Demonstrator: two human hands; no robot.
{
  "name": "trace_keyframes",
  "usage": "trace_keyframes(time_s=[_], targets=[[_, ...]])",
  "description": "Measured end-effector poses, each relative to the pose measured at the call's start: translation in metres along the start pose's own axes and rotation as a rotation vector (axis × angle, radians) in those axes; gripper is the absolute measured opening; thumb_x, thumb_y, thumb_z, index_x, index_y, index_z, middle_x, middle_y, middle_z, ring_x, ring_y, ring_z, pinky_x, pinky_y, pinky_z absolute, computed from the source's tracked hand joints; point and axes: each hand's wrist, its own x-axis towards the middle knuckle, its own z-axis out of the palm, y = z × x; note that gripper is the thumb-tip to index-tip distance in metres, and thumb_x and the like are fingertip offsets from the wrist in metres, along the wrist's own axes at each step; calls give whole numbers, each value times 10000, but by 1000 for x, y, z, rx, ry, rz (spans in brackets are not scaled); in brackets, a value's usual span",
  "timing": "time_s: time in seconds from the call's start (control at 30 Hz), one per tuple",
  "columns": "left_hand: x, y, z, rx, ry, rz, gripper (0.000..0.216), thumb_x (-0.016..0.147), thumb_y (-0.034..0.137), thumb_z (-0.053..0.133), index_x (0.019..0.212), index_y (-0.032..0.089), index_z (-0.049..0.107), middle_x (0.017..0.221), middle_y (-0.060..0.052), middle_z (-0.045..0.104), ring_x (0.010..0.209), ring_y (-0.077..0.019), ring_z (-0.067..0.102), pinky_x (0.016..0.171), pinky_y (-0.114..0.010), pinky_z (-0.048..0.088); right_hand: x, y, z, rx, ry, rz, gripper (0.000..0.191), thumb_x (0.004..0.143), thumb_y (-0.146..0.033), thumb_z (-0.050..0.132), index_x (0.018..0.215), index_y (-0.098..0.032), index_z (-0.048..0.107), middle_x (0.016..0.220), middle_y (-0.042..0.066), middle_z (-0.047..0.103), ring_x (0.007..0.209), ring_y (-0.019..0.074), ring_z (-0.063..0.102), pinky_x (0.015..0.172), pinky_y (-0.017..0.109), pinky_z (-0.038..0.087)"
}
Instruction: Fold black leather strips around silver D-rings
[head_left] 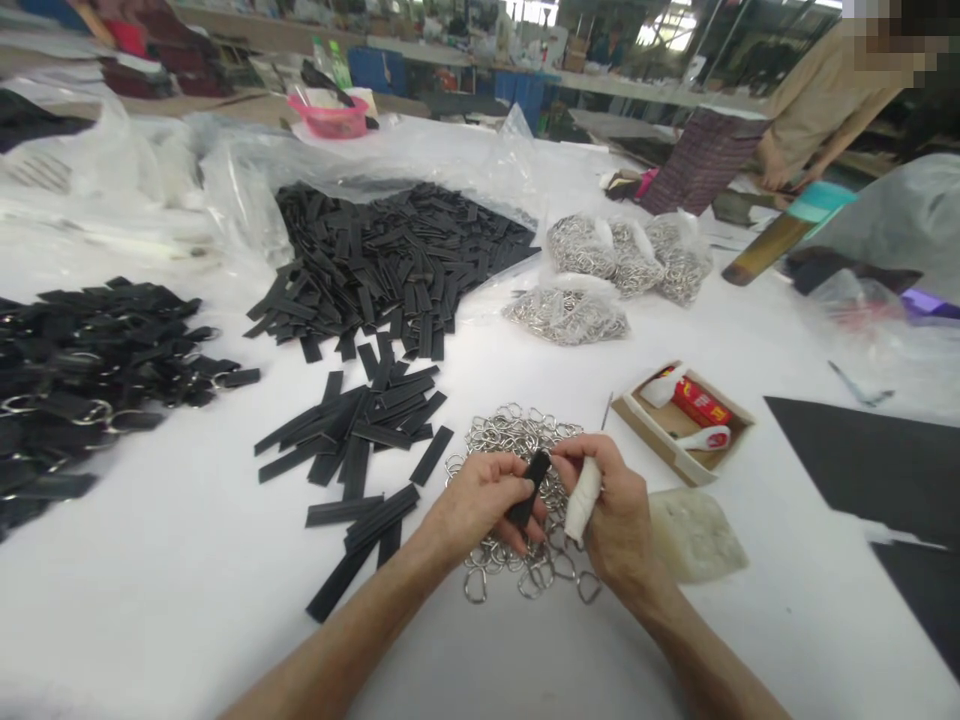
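Note:
My left hand [480,500] is closed around a short black strap piece [528,487], held above a heap of silver metal D-rings [517,500] on the white table. My right hand [611,505] pinches the top end of that strap with thumb and forefinger, and a white tube [583,500] is tucked in its palm. Loose black straps [360,450] lie just left of my hands. Whether a ring is threaded on the strap is hidden by my fingers.
A large pile of black straps [397,260] lies on plastic further back. Finished straps with rings [82,380] sit far left. Bags of rings [622,255], an open cardboard box [682,420], a whitish pad [697,535] and black sheets [877,470] lie right. Another person [817,100] stands at back right.

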Motion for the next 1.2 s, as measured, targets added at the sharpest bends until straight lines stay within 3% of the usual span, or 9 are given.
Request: trace_keyframes(time_s=[0.2,0.43,0.53,0.73,0.97,1.2], targets=[[-1,1,-2,4,-23,18,72,757,165,517,827,151,531,662,-40,639,504,-136,614,397,-186,466,-1,9,4,-50,-31,-256,107,897,-139,472,896,-194,563,883,68,627,743,173,586,631,280,483],[-5,2,-1,0,-11,100,544,794,157,510,1311,155,343,669,2,614,547,-149,606,449,-220,487,8,4,-6,-168,-55,-593,28,892,-178,518,896,-190,543,845,95,633,817,231,604,691,352,498],[-6,1,1,37,3,116,644,796,147,499,1402,161,280,657,14,603,558,-141,598,489,-227,498,10,2,-8,-218,-59,-657,43,887,-196,539,925,-181,526,865,116,641,798,239,602,682,364,502],[-8,1,0,142,-13,172,576,825,158,472,1387,221,360,650,31,596,546,-120,573,548,-244,497,10,-1,-12,-261,-41,-666,138,881,-81,450,940,-186,516,897,117,655,791,225,602,664,341,500],[-6,1,4,-81,-45,136,515,796,132,520,1305,141,437,622,28,598,565,-126,589,532,-239,503,11,-6,-12,-213,18,-665,136,850,-76,494,892,-199,533,882,103,660,796,229,610,678,355,489],[0,-6,0,-259,-49,123,484,782,160,580,1251,122,465,759,-63,693,609,-169,657,548,-274,538,-3,4,-3,-32,9,-396,110,871,-126,525,944,-207,509,980,102,611,835,216,601,644,340,517]])
